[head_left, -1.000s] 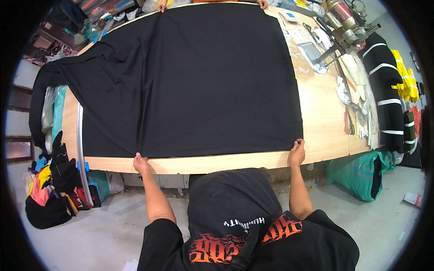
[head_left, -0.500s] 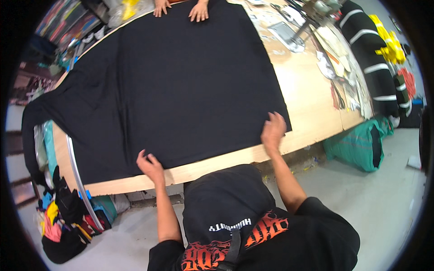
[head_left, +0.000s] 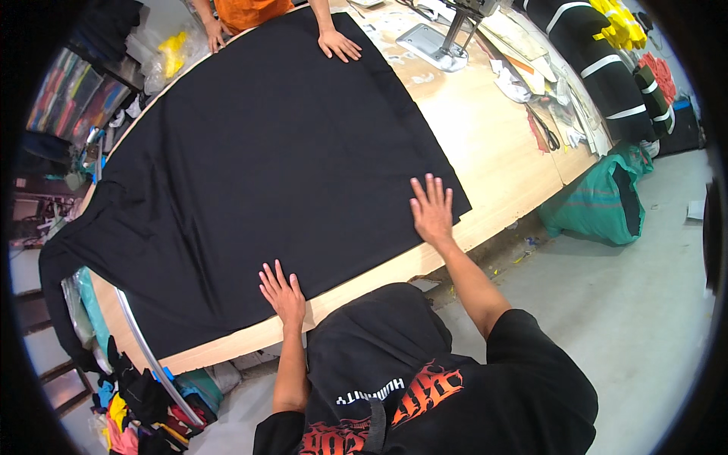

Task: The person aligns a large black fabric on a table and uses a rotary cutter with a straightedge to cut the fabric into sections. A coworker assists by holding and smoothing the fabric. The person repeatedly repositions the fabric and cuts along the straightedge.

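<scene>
A wide sheet of black fabric (head_left: 303,144) lies over the wooden table (head_left: 497,152), with folds toward its left side. My left hand (head_left: 285,299) rests on the fabric close to its near edge, fingers spread. Farther right, my right hand (head_left: 432,212) presses down flat near the fabric's right corner, its fingers also apart. Across the table, a co-worker in orange has one hand (head_left: 339,44) flat on the far end of the cloth and another hand (head_left: 215,34) at its far left edge.
A cutting machine (head_left: 444,49) stands at the far right of the table, near scissors (head_left: 547,135) and paper patterns (head_left: 523,45). Black fabric rolls (head_left: 591,61) lie beyond. A green sack (head_left: 599,201) sits on the floor right; cloth scraps (head_left: 144,402) are heaped at lower left.
Both my hands have come down flat onto the fabric, the left shifting slightly right. The view has turned. The co-worker's hands are farther apart.
</scene>
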Motion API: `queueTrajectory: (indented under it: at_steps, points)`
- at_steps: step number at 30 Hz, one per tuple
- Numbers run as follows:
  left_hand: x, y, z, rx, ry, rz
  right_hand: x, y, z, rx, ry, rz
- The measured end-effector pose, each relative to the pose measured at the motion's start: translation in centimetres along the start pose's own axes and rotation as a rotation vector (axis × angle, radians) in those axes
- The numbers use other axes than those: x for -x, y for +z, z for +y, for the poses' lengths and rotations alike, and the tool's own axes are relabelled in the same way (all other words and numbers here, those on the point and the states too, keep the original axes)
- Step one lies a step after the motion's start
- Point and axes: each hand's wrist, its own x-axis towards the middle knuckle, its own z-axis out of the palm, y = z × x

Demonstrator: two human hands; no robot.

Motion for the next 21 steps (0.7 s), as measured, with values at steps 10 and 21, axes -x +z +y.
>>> queueTrajectory:
  at_steps: [10, 21]
  points:
    - [-0.3, 0.2, -1.4, 0.139, 0.063, 0.097, 1.0, 1.7, 0.5, 0.024, 0.2, 0.253]
    - [-0.6, -8.2, -23.6, 0.449, -0.473, 0.849, 11.6, 2.7, -4.9, 0.024, 0.572, 0.222]
